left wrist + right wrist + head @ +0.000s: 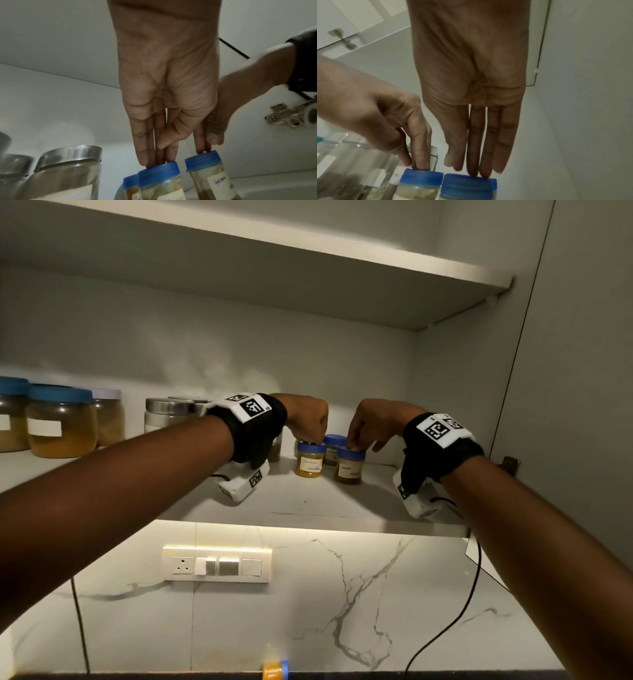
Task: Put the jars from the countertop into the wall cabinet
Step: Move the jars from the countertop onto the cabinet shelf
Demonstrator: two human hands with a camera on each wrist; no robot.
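On shelf point(308, 501), blue-lidded labelled jars point(310, 460)

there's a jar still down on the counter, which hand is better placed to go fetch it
Neither clearly. Left hand and right hand each rest straight fingertips on a shelved jar's lid; the counter jar sits roughly midway below, marginally toward the left.

Third blue-lidded jar point(333, 447): largely hidden behind the two front jars; label unreadable. Yellow jar point(275, 670) at bottom of head view: cut by the frame edge, blurred. Steel-lidded jars point(170, 413): partly hidden behind left forearm. Handwritten labels point(311, 465): barely legible.
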